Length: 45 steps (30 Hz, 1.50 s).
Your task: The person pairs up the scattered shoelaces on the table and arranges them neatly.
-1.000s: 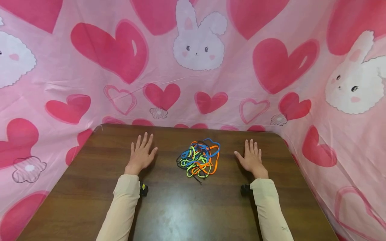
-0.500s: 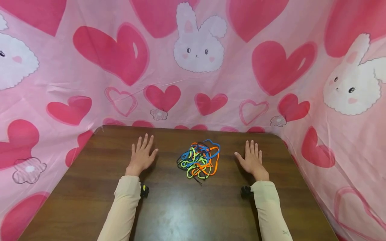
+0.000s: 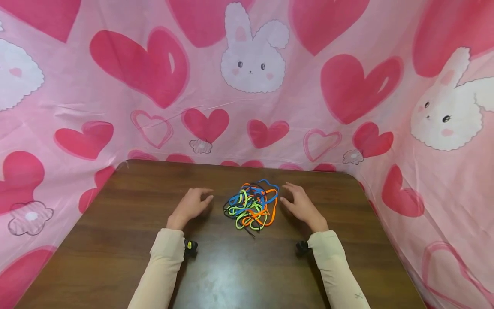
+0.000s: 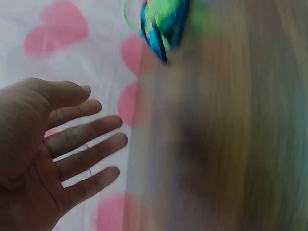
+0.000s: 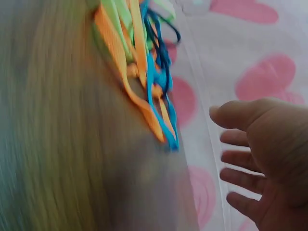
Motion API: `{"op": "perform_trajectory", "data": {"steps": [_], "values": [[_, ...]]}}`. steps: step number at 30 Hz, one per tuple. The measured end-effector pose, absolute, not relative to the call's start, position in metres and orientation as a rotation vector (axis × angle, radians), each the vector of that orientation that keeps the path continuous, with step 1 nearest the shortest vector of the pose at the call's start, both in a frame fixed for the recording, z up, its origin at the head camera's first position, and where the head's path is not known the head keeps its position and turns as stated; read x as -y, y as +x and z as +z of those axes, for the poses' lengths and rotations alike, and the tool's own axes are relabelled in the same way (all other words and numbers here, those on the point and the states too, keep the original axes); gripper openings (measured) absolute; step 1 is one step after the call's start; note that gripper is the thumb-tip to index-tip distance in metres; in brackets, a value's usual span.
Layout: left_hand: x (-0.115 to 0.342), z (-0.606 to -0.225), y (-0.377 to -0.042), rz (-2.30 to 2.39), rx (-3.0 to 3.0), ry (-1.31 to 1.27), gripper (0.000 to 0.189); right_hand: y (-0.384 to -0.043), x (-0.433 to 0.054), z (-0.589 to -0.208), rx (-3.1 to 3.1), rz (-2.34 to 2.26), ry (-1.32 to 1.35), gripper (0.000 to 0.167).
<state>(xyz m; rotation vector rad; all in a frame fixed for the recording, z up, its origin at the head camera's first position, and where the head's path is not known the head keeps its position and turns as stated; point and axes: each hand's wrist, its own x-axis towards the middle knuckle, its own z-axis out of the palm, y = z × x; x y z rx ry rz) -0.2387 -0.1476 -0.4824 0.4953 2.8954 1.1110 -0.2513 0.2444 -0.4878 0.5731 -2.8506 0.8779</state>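
Note:
A tangled heap of flat shoelaces point(image 3: 251, 205), coloured green, orange, blue and black, lies on the brown table. To its left, my left hand point(image 3: 191, 206) is raised a little, apart from the laces, fingers loosely spread and holding nothing. On the other side my right hand point(image 3: 302, 206) comes close to the orange and blue loops, touching none that I can see. The left wrist view has the left hand point(image 4: 57, 139) with its fingers apart and the laces blurred at the top. In the right wrist view, orange and blue laces point(image 5: 149, 82) hang left of the right hand point(image 5: 269, 159).
The wood-grain table point(image 3: 224, 266) reaches back to a pink cloth wall point(image 3: 216, 94) printed with hearts and rabbits. More of that cloth stands along both sides. A small black wrist camera point(image 3: 191, 248) sits at the left cuff, another black camera point(image 3: 302, 247) at the right.
Both hands have lifted from lying flat on the table and moved inward toward the laces, the fingers turning toward each other. The laces lie as before.

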Motion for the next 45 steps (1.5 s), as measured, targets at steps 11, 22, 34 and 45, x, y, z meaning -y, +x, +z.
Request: {"op": "perform_trajectory", "data": {"steps": [11,22,34,45], "values": [[0.109,-0.476,-0.229,1.170,-2.909,0.658,0.022,-0.249,-0.195,-0.497,2.934,0.884,0.738,0.029],[0.096,-0.483,-0.226,1.154,-2.900,0.659,0.019,-0.245,-0.191,-0.500,2.949,0.662,0.661,0.016],[0.070,-0.475,-0.213,1.204,-2.872,0.858,0.036,-0.226,-0.177,-0.472,2.871,0.950,0.716,0.012],[0.038,-0.463,-0.200,1.598,-2.641,1.047,0.038,-0.196,-0.164,-0.436,2.629,1.136,0.891,0.018]]}}
